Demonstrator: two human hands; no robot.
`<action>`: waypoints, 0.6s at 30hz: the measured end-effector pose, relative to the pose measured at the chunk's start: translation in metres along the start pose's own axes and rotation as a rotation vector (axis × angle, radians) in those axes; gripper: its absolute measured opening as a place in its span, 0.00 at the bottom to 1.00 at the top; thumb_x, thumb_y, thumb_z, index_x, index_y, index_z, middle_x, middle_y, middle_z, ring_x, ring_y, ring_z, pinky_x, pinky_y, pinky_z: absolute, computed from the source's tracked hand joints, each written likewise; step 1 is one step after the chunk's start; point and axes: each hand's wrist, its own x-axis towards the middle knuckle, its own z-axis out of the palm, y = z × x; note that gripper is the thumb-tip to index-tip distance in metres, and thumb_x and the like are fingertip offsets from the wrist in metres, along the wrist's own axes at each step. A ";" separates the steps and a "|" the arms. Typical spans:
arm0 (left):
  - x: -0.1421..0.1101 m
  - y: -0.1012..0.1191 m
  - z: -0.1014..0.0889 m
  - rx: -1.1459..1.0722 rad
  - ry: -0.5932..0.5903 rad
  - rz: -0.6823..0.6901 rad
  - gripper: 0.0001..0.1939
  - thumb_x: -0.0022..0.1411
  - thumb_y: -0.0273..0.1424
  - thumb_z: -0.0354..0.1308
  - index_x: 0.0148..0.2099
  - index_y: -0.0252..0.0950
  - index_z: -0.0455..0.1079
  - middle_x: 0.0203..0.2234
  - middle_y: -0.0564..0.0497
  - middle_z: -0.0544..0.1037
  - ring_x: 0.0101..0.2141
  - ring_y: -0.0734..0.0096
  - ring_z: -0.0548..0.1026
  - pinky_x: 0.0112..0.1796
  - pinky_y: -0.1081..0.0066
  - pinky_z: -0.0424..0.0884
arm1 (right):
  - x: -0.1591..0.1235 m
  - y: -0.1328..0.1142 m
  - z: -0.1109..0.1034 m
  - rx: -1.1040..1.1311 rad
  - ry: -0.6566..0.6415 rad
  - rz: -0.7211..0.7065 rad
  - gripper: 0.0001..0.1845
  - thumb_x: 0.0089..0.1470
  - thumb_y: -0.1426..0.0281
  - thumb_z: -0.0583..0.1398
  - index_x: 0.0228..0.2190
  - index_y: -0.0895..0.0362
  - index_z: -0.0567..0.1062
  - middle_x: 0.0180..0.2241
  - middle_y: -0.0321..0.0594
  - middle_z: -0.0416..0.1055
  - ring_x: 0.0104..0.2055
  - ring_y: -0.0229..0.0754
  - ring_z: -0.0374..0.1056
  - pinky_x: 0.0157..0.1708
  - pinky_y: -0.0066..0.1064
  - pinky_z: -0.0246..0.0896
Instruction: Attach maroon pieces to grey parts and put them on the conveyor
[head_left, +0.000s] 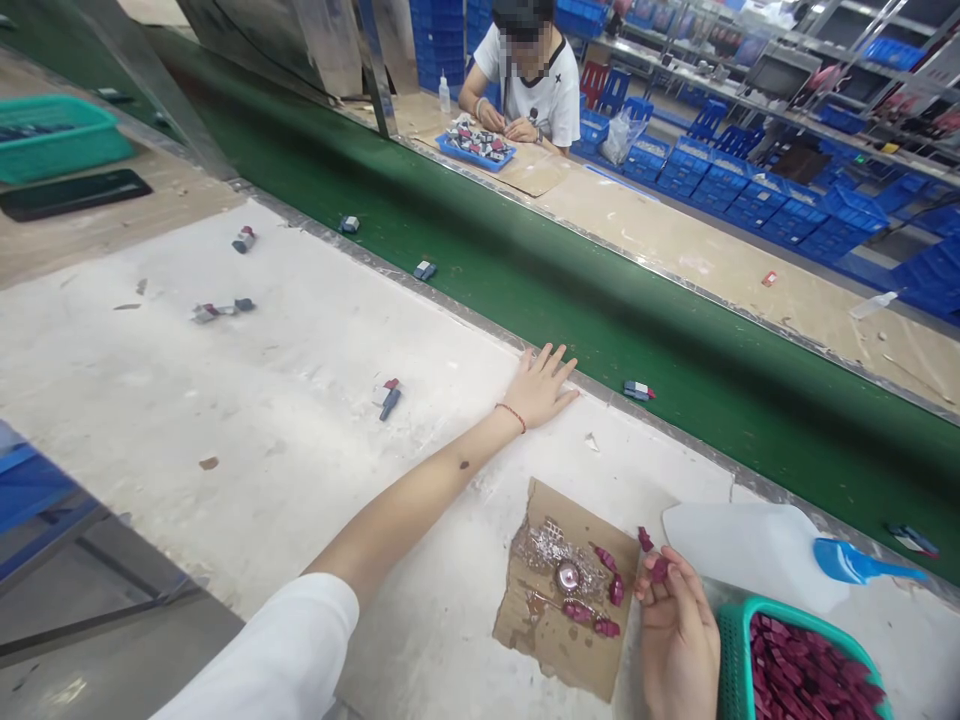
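My left hand (538, 392) is stretched out flat with its fingers spread, resting at the metal edge (600, 392) of the green conveyor belt (517, 285). Between the fingertips of my right hand (681, 630) is a small maroon plastic piece (659, 570). Another maroon piece (645, 539) shows just beyond those fingertips; whether they touch it I cannot tell. Left of this hand lies a torn cardboard sheet (517, 625) bearing several maroon pieces (577, 611), a small round metal cap (568, 576) and a wet, glossy patch. A green basket (739, 660) full of maroon pieces stands to its right.
Small grey-and-red assemblies lie on the belt, one (639, 390) near my left hand, and on the white table (300, 420), including one (388, 398). A white bottle (750, 545) with a blue nozzle lies behind the basket. Across the belt, a co-worker (536, 95) handles parts beside a blue tray (491, 163).
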 end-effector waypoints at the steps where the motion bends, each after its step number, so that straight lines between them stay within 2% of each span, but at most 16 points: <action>1: 0.000 0.000 0.000 0.000 0.000 0.000 0.30 0.71 0.44 0.42 0.68 0.32 0.56 0.67 0.38 0.55 0.66 0.47 0.51 0.62 0.44 0.48 | 0.001 0.000 -0.001 0.012 -0.005 0.000 0.17 0.37 0.63 0.72 0.31 0.57 0.79 0.26 0.37 0.74 0.24 0.35 0.66 0.21 0.26 0.63; 10: -0.002 0.002 -0.002 -0.003 0.003 -0.012 0.30 0.71 0.43 0.43 0.67 0.31 0.56 0.67 0.36 0.54 0.66 0.47 0.51 0.62 0.45 0.50 | 0.006 0.000 -0.003 0.067 -0.037 0.032 0.15 0.39 0.65 0.72 0.30 0.57 0.78 0.25 0.35 0.73 0.24 0.35 0.66 0.20 0.24 0.62; 18: -0.005 0.005 -0.005 0.007 -0.013 -0.029 0.30 0.71 0.43 0.43 0.68 0.32 0.56 0.67 0.35 0.53 0.67 0.47 0.49 0.63 0.45 0.48 | 0.006 -0.001 -0.001 0.083 -0.014 0.068 0.16 0.35 0.65 0.73 0.29 0.58 0.79 0.24 0.35 0.73 0.23 0.35 0.64 0.19 0.24 0.62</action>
